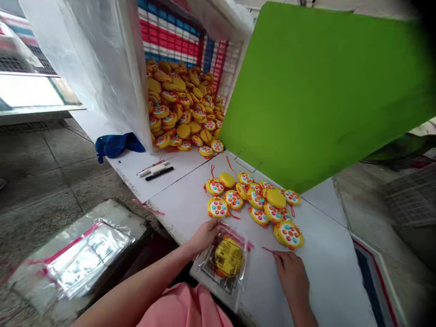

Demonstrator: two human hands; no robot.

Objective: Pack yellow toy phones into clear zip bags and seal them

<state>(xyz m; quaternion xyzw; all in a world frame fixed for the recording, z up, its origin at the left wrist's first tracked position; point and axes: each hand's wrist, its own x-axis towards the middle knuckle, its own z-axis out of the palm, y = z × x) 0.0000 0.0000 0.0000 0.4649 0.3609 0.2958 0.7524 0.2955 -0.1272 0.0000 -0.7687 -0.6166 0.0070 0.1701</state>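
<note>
My left hand (pixel 206 236) pinches the top corner of a clear plastic bag (pixel 242 284) at the table's front edge. Inside the bag lies a round yellow toy (pixel 230 258), its printed back with a barcode facing up. Between the thumb and finger of my right hand (pixel 293 274), to the right of the bag, is a thin red strip (pixel 267 249). Just beyond both hands is a loose group of yellow toys with white faces and coloured dots, among them a toy (pixel 289 234) nearest my right hand. Some have red cord loops.
A plastic-lined crate holds a heap of the same toys (pixel 184 131). A green board (pixel 306 91) leans at the back right. Several pens (pixel 158 171) and a blue cloth (pixel 119 144) lie left. Lower left, flat clear bags (pixel 90 254) with red edges are stacked.
</note>
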